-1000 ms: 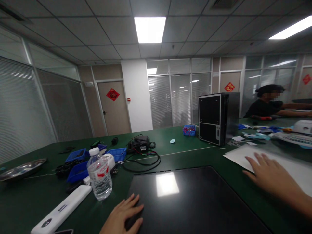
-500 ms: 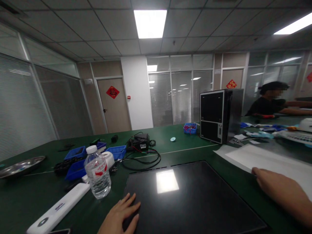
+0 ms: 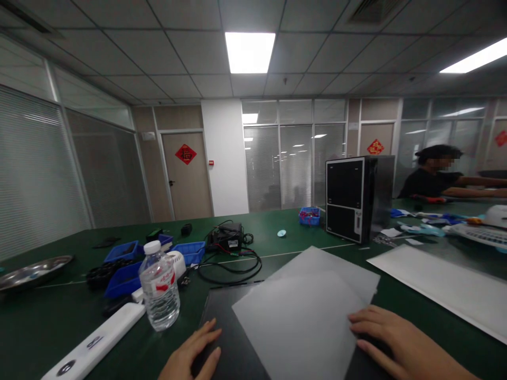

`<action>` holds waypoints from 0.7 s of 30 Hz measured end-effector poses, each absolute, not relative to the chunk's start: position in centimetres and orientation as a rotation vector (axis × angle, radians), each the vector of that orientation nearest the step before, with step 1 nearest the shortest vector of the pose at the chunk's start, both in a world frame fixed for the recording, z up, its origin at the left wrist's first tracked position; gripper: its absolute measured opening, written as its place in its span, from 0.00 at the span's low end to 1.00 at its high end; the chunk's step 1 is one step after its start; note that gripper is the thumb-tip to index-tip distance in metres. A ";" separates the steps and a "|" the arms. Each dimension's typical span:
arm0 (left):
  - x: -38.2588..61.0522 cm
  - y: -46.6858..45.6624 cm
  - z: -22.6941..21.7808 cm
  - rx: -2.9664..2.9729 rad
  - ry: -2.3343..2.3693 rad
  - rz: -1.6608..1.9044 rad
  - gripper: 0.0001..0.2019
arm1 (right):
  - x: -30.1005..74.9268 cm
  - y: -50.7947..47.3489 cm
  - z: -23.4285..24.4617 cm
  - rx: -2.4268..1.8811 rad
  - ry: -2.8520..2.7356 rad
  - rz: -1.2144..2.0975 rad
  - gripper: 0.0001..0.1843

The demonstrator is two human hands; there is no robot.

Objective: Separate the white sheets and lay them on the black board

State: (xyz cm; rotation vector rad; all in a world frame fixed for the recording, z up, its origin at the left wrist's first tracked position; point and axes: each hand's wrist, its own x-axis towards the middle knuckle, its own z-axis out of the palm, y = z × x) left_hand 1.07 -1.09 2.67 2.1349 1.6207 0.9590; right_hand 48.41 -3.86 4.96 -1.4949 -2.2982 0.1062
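Note:
A flat black panel [image 3: 222, 309], like a screen panel, lies in front of me, largely hidden by translucent white sheets [image 3: 301, 311]. Two sheets overlap at an angle, and their far corner reaches past the panel's back edge. At the panel's left edge, my left hand [image 3: 192, 351] rests open with its fingers spread. My right hand [image 3: 390, 338] is at the right edge of the sheets, fingers and thumb closed about that edge. Left of the panel stands a clear water bottle [image 3: 159, 287] with a red and white label.
A long white device [image 3: 95, 343] lies at the left. Behind the bottle are blue bins [image 3: 190, 252] and a black adapter with cables [image 3: 229, 237]. A black computer tower [image 3: 344, 198] stands farther back. Another white sheet [image 3: 447, 293] lies right. A person [image 3: 430, 177] sits beyond.
My right hand has moved left, bringing the translucent sheets from the right side of the table over the black panel. My left hand stays at the panel's left edge. The view has tilted slightly up.

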 end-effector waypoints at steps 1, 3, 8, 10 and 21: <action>1.0 -1.0 2.5 2.153 1.628 0.935 0.18 | 47.9 -4.2 5.3 -1.453 -2.315 0.130 0.19; 0.8 -1.0 2.1 2.187 1.636 0.896 0.19 | 47.0 -4.9 5.9 -1.341 -2.359 0.179 0.19; 0.8 -1.2 1.9 2.229 1.658 0.847 0.21 | 47.4 -4.9 5.8 -1.330 -2.415 0.175 0.21; 0.9 -1.2 2.0 2.216 1.671 0.860 0.22 | 48.2 -4.6 5.4 -1.398 -2.387 0.200 0.20; 0.0 0.0 1.0 2.101 1.615 0.972 0.20 | 59.3 0.2 2.3 -1.831 -2.023 -0.399 0.28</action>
